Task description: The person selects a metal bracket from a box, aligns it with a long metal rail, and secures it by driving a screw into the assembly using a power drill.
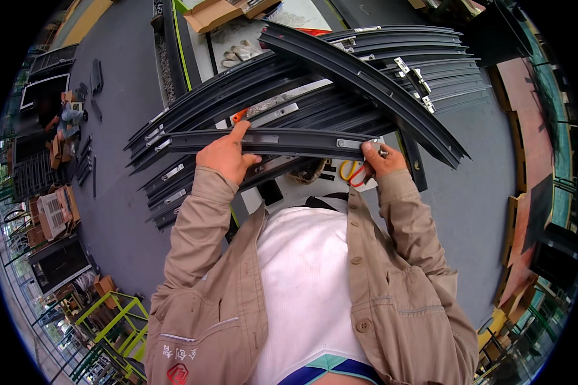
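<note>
A long black metal profile (302, 140) lies crosswise in front of me, with a silver metal plate (348, 144) set in its channel near the right end. My left hand (221, 156) is closed round its left part, forefinger along the far side and thumb at the near side. At the right end my right hand (385, 160) grips the profile, thumb on top. A small shiny metal piece (383, 153) shows by the right fingers; its kind is unclear. Beneath and beyond lie several similar black profiles (237, 86), some with silver fittings.
One thick profile (366, 86) lies slantwise across the stack. On the white-topped table are work gloves (239, 54), an orange-handled tool (239, 115) and yellow and red loop handles (351, 174). A cardboard box (213, 14) stands at the far edge. Grey floor (125, 128) runs along the left.
</note>
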`<state>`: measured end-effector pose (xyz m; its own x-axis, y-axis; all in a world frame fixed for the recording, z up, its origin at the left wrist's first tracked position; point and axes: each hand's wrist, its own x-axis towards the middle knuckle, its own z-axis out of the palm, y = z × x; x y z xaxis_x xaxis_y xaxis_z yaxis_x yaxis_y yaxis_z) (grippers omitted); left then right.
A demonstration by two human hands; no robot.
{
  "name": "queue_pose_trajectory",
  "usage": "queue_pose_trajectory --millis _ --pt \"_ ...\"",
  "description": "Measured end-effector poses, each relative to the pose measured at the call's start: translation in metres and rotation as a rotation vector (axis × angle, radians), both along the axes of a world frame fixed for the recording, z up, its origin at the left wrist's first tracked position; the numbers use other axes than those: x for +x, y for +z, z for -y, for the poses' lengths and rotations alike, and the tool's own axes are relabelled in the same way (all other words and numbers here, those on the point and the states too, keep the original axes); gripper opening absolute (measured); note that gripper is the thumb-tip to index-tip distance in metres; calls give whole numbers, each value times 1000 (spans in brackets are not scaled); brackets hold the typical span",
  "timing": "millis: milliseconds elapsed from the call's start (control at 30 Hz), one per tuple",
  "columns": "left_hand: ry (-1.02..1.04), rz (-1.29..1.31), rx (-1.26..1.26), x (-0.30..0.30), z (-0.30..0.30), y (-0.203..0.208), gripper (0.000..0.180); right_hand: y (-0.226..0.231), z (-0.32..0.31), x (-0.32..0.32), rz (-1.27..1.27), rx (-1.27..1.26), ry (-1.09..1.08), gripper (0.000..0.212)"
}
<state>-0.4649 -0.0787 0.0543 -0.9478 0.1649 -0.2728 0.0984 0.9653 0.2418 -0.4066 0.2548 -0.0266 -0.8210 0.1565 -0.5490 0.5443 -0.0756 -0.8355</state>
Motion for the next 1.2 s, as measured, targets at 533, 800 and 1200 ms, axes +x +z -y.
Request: queue_pose_trajectory --millis 533,800,1200 --pt "97 -105 223 19 -2 6 80 42 -8 15 -170 435 38 19" --pt "-284 367 704 73 -72 8 62 85 49 51 -283 121 498 21" --pt "-337 130 723 65 -106 12 18 65 16 57 -85 -231 188 16"
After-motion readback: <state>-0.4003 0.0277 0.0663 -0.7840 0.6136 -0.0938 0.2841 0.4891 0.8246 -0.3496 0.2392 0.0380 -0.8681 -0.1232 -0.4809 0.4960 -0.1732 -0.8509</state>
